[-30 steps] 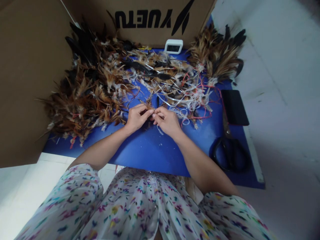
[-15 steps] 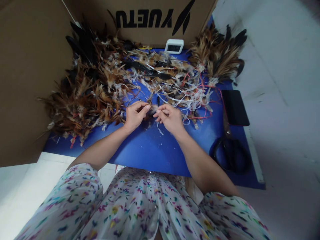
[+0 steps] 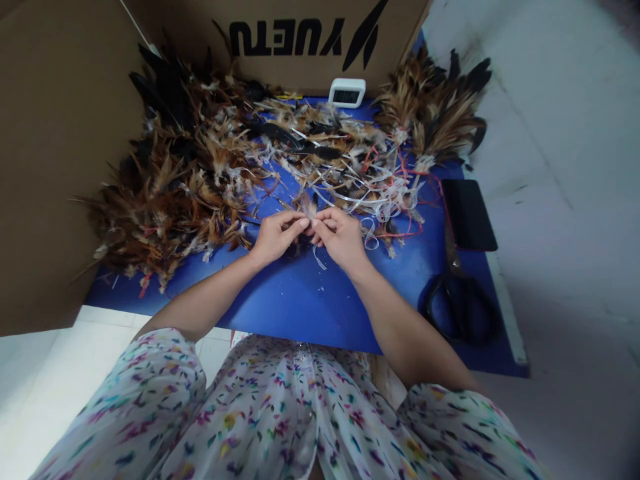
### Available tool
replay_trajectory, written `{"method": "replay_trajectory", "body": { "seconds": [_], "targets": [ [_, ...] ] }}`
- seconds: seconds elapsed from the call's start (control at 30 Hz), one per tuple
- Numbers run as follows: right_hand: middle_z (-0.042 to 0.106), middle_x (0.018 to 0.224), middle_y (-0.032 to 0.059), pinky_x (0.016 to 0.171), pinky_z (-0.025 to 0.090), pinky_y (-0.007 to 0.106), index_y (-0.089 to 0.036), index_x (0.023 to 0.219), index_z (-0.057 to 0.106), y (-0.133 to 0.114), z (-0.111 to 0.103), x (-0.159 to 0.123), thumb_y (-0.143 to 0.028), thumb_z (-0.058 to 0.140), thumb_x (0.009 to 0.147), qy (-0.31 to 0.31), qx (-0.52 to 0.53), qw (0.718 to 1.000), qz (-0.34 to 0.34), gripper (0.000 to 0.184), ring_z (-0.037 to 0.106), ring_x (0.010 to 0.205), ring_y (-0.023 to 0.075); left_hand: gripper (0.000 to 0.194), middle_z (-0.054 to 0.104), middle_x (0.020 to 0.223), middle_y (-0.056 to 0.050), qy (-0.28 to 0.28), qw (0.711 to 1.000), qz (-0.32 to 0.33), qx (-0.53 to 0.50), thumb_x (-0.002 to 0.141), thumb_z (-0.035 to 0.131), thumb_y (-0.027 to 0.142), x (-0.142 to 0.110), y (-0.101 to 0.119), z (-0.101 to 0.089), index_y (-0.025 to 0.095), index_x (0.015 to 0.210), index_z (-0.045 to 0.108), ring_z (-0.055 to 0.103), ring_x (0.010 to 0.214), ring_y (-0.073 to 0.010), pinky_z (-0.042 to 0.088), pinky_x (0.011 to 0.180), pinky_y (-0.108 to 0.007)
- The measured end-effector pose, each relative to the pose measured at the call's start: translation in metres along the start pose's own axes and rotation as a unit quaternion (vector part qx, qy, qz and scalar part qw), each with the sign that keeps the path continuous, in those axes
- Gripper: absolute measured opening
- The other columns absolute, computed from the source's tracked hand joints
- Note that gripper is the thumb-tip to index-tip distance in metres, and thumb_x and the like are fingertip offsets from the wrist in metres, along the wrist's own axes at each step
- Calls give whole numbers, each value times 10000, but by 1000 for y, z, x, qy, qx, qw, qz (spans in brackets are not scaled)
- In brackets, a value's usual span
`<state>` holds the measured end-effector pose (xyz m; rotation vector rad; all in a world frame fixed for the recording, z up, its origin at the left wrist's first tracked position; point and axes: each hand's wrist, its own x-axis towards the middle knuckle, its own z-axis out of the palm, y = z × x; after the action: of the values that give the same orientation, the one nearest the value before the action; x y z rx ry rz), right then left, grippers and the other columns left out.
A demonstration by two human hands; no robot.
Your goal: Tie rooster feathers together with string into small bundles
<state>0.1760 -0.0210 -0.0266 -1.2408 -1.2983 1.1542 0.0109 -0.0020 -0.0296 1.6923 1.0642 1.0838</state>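
My left hand [image 3: 278, 235] and my right hand [image 3: 339, 235] meet fingertip to fingertip over the blue table [image 3: 295, 293]. Between them is a small brownish-grey feather [image 3: 306, 205], its fluffy part rising above the fingertips. Thumb and forefinger are pinched on each side, with the feather's lower end hidden in the fingers. A white ribbon end [image 3: 319, 259] lies below my right hand. Loose brown and white feathers [image 3: 320, 123] are spread just beyond, mixed with curled white ribbon [image 3: 395, 200] and red string [image 3: 405, 233].
A heap of brown feather bundles [image 3: 170, 193] covers the left side. More bundles [image 3: 435, 113] stand at back right. Black-handled scissors [image 3: 460, 307] lie at right, partly under a dark phone [image 3: 469, 215]. A white digital clock [image 3: 347, 93] stands before the cardboard box [image 3: 300, 67].
Half a second ago my hands were slightly apart with the grey fluff between them; now the fingertips are together again. The feather shows higher above the fingers. The other things have stayed put.
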Motion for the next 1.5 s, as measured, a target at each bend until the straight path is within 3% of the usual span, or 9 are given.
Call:
{"method": "replay_trajectory", "body": {
  "seconds": [0.1,0.27,0.37,0.53,0.7,0.9,1.2,1.5],
  "targets": [
    [671,609,-43,534,482,236,-218,823,595,4,1,-2,-314,636,836,-16,-41,999,-16,105,615,504,105,408,653,650,-14,-18,998,41,46,897,617,533,0,2,0,159,784,736,559,567,-92,430,566,-230],
    [704,672,-37,604,494,253,-228,818,578,-1,3,-8,-266,597,854,-35,-108,993,-39,56,643,562,115,468,577,532,8,2,994,76,74,913,599,522,2,2,-1,168,616,674,524,553,-97,413,598,-249],
    [702,664,-41,653,494,267,-231,812,575,-6,3,-10,-237,591,855,-32,-158,985,-60,47,650,585,122,461,575,526,9,20,993,74,88,903,613,523,2,3,-1,171,611,661,518,549,-97,404,587,-249],
    [738,747,-14,677,509,277,-229,874,596,-5,0,-9,-269,587,877,-38,-146,986,-71,41,678,642,137,460,578,508,22,30,997,27,60,916,594,522,0,0,0,163,631,627,508,482,-77,393,529,-225],
    [730,795,1,699,517,310,-243,900,628,-3,-9,-4,-286,583,888,32,-197,973,-117,63,669,686,160,444,618,507,21,14,1000,-21,-2,912,576,571,-2,-4,3,165,757,666,532,408,-77,423,460,-208],
    [721,864,32,810,538,376,-251,902,637,-3,-25,5,-250,567,890,129,-259,944,-155,71,663,806,204,476,658,567,-3,-3,998,-32,-52,880,592,616,-1,-5,5,160,761,651,575,416,-79,457,425,-188],
    [710,1023,113,961,477,476,-194,973,664,10,-38,14,-175,588,846,169,-396,885,-177,149,620,1029,290,475,619,513,10,-6,999,-28,-34,875,606,611,-1,-5,4,161,731,654,558,411,-73,430,430,-178],
    [699,1058,135,964,484,518,-181,1024,685,23,-39,17,-187,627,820,149,-421,880,-160,211,614,1058,310,449,612,502,17,-14,1000,-17,-11,890,605,580,-2,-4,3,166,721,657,546,420,-73,420,460,-191]
  ]
}}
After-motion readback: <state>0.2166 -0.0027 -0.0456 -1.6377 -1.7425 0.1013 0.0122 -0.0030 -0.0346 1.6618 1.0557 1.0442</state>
